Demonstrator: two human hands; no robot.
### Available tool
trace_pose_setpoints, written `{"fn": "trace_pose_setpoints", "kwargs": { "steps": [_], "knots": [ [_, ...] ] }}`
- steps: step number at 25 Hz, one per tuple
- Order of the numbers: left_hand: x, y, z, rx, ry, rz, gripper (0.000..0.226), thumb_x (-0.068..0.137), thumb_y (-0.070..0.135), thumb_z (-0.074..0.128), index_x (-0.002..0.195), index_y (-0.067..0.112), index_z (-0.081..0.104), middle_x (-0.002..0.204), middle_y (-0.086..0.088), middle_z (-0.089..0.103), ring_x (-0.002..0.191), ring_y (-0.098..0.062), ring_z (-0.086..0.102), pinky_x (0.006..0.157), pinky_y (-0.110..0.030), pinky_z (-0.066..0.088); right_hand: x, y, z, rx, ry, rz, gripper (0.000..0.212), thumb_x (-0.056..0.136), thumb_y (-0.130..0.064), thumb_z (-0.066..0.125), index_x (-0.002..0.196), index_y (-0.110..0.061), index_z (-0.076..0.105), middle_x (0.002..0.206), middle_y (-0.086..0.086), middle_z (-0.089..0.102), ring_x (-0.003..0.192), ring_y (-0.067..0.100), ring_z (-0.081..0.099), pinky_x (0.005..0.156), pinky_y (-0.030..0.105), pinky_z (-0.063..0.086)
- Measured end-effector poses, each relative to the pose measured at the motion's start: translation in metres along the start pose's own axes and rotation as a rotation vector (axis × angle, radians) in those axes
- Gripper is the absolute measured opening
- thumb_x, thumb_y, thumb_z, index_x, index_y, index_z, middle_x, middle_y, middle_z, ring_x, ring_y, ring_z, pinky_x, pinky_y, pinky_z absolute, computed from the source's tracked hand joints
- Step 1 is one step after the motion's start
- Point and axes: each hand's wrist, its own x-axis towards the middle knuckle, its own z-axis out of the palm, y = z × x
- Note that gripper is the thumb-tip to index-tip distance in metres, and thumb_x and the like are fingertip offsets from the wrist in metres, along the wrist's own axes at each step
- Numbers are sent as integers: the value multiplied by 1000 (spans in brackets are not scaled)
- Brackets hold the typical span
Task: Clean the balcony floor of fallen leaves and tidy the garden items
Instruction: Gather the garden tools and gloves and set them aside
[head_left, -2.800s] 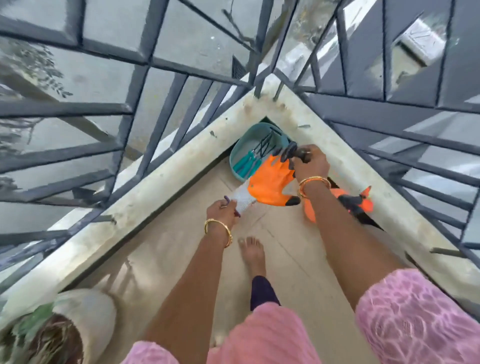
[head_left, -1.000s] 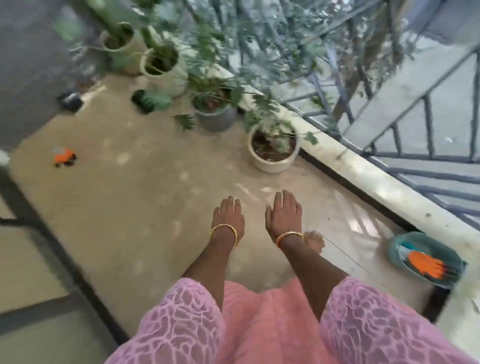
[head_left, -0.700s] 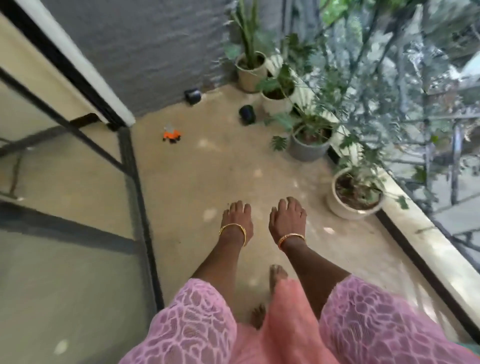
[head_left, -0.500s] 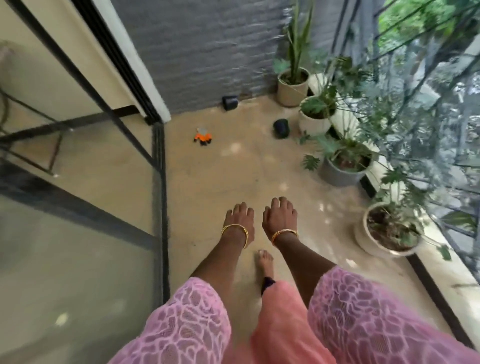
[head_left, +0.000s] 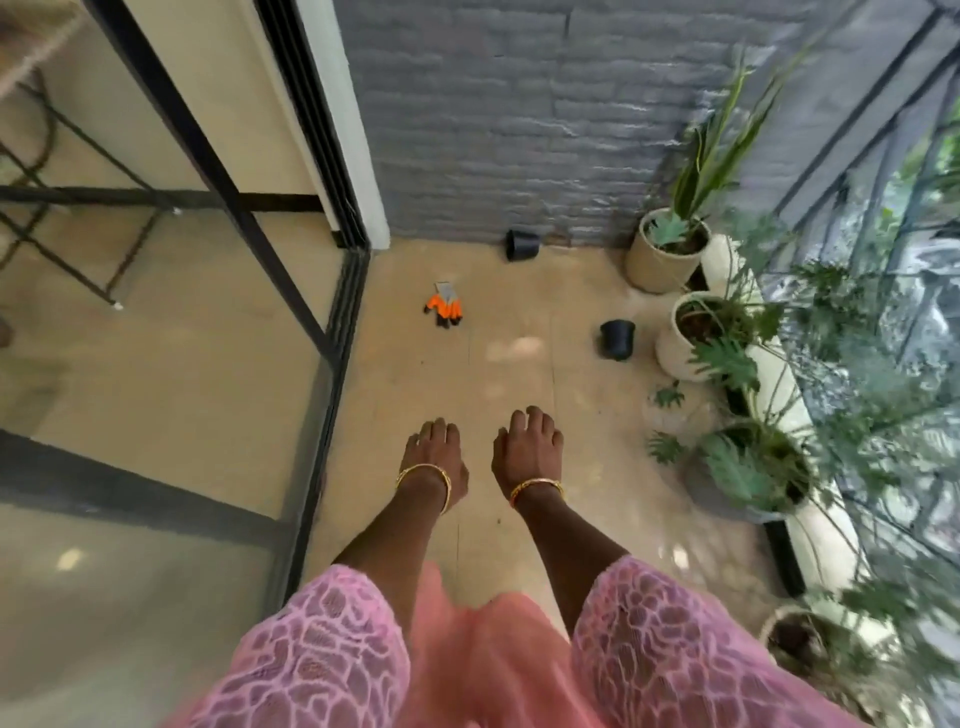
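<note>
Both my hands are out in front of me, palms down and holding nothing: left hand (head_left: 434, 457) with fingers loosely together, right hand (head_left: 529, 451) with knuckles a bit bent. The orange and grey gardening glove (head_left: 444, 306) lies on the tan balcony floor (head_left: 519, 379), far ahead and slightly left, well away from everything. Two small black plastic pots (head_left: 522, 245) (head_left: 617, 338) lie tipped over, one by the grey brick wall (head_left: 519, 114), one nearer the white planters (head_left: 685, 332) along the right. Glass sliding door (head_left: 156, 364) bounds the left. No writing I can read.
</note>
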Motion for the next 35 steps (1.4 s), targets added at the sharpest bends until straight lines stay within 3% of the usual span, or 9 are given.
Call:
{"fn": "trace_pose_setpoints", "kwargs": {
  "steps": [5,16,20,24,30,35],
  "knots": [
    [138,-52,-34,-61,-2,-11,59,97,29,41,148,9,19,153,-13,22,141,-28,22,115,-40,24,134,-40,1,-22,14,8,41,98,-31,34,130,-8,42,139,14,39,127,31,36,103,41,34],
    [408,-130,-141,19,-165,146,55,97,30,41,145,9,25,146,-12,33,135,-28,31,109,-39,29,397,-139,-20,121,68,292,36,97,-28,36,123,-7,49,129,15,45,117,32,42,94,40,37],
    [492,-134,-160,16,-206,174,58,97,33,41,147,10,22,147,-12,34,134,-27,33,108,-39,31,491,-142,-18,187,-4,348,36,95,-24,40,126,-6,47,131,14,42,119,31,41,96,40,40],
    [573,-142,-173,-25,-359,71,53,98,33,40,144,12,26,145,-11,34,133,-27,34,105,-41,34,572,-132,-12,263,-162,438,41,91,-17,48,130,-6,43,134,14,39,120,31,42,95,42,44],
    [712,-161,-157,-78,-475,-33,43,96,32,41,135,13,41,137,-12,43,128,-29,41,100,-41,39,683,-107,51,372,-339,619,38,90,-14,49,127,-7,46,131,13,41,117,31,45,91,42,48],
    [843,-186,-70,-80,-564,-46,40,94,37,45,129,17,51,132,-14,48,125,-30,45,99,-38,41,770,-75,168,539,-363,808,31,89,-11,48,120,-7,53,127,14,47,116,31,49,92,37,47]
  ]
}}
